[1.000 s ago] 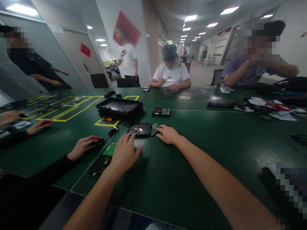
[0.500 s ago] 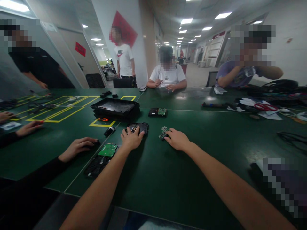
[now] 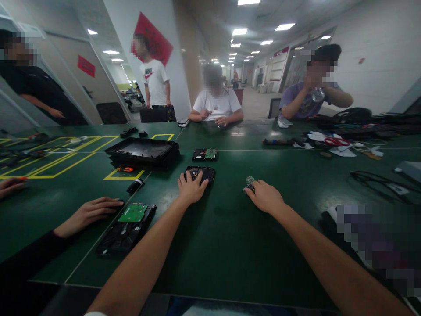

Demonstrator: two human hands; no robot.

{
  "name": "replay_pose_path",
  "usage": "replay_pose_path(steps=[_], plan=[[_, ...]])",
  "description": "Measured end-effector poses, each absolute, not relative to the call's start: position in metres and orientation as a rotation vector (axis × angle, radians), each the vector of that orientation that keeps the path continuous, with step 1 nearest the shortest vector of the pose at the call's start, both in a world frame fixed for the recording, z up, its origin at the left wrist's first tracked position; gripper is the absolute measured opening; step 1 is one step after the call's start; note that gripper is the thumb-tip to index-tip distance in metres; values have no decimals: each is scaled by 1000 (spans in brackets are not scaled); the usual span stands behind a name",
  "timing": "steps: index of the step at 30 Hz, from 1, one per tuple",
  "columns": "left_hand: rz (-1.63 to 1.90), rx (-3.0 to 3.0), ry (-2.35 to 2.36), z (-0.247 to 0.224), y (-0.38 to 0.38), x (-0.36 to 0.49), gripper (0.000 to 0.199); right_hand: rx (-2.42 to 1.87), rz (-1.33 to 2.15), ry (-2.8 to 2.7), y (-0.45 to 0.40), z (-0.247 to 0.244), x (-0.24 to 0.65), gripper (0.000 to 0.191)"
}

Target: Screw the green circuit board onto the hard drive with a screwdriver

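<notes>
The black drive casing lies flat on the green table, toward its middle, and is partly covered by the left hand. The left grip is open, with the fingers spread and laid over the casing rather than closed around it. To the right, well apart from the casing, the small circuit board is touched by the thumb and fingers of the right hand; whether it is pinched or only pressed down cannot be told. Just beyond the casing, a drive with a small green board is seen. Nearer and to the left, a larger drive is topped at its far end by a green board, and a co-worker's hand is rested beside it. Farther back, the black tray is set near an orange-handled tool.
</notes>
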State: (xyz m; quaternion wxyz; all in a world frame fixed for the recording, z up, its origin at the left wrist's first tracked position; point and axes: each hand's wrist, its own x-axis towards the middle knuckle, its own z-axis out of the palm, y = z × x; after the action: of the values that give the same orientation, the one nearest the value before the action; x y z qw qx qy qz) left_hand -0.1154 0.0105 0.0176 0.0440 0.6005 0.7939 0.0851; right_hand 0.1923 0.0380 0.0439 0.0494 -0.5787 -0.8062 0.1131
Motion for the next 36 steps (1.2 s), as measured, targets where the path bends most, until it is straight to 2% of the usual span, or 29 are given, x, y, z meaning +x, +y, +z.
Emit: replay_pose_path(steps=[9, 19, 30, 33, 36], plan=[[255, 2013, 2254, 11, 36, -59, 74, -1924, 284, -2218, 45, 29, 239, 51], [261, 2126, 2084, 12, 45, 8, 78, -2125, 382, -1938, 73, 24, 286, 57], [344, 2108, 2070, 12, 43, 31, 82, -2105, 415, -1941, 79, 17, 292, 52], [340, 2124, 2053, 14, 40, 36, 81, -2081, 398, -1943, 80, 16, 292, 61], [325, 2139, 2062, 16, 36, 40, 78, -2069, 378, -1944, 80, 16, 291, 81]])
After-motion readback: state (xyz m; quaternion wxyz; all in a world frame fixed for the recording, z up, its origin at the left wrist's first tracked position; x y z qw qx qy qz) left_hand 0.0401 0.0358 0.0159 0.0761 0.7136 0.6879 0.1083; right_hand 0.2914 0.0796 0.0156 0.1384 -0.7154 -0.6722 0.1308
